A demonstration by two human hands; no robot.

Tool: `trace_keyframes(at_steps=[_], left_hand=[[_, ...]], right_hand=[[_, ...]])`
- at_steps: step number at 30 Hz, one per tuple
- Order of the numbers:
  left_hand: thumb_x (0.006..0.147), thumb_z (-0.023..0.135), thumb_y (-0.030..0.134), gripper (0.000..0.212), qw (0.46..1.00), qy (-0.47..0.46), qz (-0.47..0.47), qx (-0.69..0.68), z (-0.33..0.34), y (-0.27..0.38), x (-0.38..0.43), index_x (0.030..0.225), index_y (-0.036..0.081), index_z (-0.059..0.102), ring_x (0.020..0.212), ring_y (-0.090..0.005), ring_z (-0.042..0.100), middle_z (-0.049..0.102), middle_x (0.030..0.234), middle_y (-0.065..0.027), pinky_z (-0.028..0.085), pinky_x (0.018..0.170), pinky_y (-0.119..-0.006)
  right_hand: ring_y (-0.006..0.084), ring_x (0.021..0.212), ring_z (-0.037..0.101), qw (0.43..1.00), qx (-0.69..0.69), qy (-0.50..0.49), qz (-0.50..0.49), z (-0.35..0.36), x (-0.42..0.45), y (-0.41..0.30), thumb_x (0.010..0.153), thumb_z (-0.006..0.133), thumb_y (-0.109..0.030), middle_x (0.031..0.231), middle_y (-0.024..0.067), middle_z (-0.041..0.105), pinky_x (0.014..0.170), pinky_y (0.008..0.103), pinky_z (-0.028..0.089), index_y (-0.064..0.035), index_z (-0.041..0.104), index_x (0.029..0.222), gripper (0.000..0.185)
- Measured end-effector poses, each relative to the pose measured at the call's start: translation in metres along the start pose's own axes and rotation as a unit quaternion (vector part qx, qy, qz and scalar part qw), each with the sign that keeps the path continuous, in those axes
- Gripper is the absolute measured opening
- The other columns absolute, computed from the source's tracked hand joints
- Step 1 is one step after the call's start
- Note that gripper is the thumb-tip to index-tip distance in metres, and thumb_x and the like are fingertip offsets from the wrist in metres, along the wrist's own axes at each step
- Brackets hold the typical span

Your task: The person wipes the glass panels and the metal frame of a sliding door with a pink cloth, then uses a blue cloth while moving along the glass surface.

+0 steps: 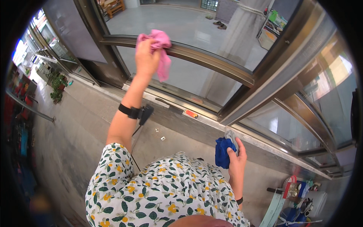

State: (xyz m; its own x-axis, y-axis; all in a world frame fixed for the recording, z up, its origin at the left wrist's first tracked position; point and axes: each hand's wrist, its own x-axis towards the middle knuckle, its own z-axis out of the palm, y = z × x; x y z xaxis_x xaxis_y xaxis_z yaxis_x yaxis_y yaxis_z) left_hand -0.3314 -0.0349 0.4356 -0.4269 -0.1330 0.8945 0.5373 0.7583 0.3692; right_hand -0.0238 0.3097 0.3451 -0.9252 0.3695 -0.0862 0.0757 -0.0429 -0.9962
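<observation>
My left hand (146,61) is wrapped round a pink cloth (162,39) and presses it on the bronze-coloured metal crossbar (208,60) of a glazed door or window frame. One end of this cloth hangs below the bar, in front of the lower glass pane (187,73). Lower down on the right, my right hand (237,159) holds a bunched blue cloth (223,151) together with a grey cloth (231,135). Both are held just in front of the sill (211,120), and I cannot tell whether the grey one touches it.
A red and yellow object (191,113) and a thin dark strip (167,102) lie on the sill. Potted plants (58,85) stand along the wall at left. A pale green bench (272,208) and assorted containers (305,208) are at lower right. A metal pole (31,106) slants in at left.
</observation>
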Motion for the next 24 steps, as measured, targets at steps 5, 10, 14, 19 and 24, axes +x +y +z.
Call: trace_keyframes(at_steps=[5,10,14,19,24], left_hand=[[0.079,0.069,0.007,0.027,0.982,-0.111,0.058,-0.142,0.037,0.119,-0.018,0.106,0.008,0.064,0.089,-0.0366,0.065,0.064,0.096,-0.0162,0.053,0.077,-0.045],[0.08,0.067,0.006,0.033,0.964,-0.218,0.081,-0.126,0.062,0.185,-0.023,0.113,0.008,0.064,0.086,-0.0374,0.065,0.063,0.105,-0.0167,0.054,0.072,-0.045],[0.08,0.063,0.006,0.03,0.931,-0.318,0.112,-0.14,0.054,0.19,-0.02,0.11,0.007,0.067,0.094,-0.0392,0.063,0.062,0.109,-0.0169,0.052,0.079,-0.048],[0.081,0.058,0.005,0.027,0.828,-0.457,0.176,-0.275,0.026,0.191,-0.048,0.104,0.012,0.07,0.103,-0.0364,0.063,0.064,0.107,-0.0151,0.053,0.086,-0.046],[0.072,0.061,-0.006,0.043,0.927,0.078,0.2,-0.309,0.031,0.224,0.029,0.112,0.009,0.068,0.09,-0.0343,0.063,0.063,0.102,-0.0123,0.053,0.075,-0.039]], right_hand=[[0.0161,0.108,0.06,0.999,-0.023,-0.042,-0.014,0.009,0.0,-0.007,0.086,0.065,-0.001,0.122,0.0129,0.063,0.095,0.0287,0.047,0.0025,0.05,0.14,0.056],[0.0153,0.108,0.061,0.998,-0.035,-0.039,-0.027,0.005,-0.01,-0.006,0.086,0.063,0.0,0.124,0.0124,0.062,0.095,0.0283,0.048,0.0026,0.049,0.141,0.056],[0.0165,0.109,0.06,0.999,-0.016,0.01,-0.039,-0.006,-0.015,0.007,0.084,0.067,-0.002,0.123,0.0132,0.063,0.097,0.0297,0.047,0.0011,0.052,0.139,0.057],[0.0174,0.111,0.06,0.997,0.018,0.058,-0.049,-0.018,-0.015,0.011,0.085,0.067,-0.003,0.124,0.013,0.063,0.098,0.0309,0.047,0.0017,0.052,0.138,0.054],[0.0167,0.106,0.061,0.99,0.007,0.102,-0.093,-0.026,-0.013,0.009,0.086,0.066,-0.003,0.123,0.0124,0.062,0.095,0.0292,0.048,0.0029,0.051,0.138,0.055]])
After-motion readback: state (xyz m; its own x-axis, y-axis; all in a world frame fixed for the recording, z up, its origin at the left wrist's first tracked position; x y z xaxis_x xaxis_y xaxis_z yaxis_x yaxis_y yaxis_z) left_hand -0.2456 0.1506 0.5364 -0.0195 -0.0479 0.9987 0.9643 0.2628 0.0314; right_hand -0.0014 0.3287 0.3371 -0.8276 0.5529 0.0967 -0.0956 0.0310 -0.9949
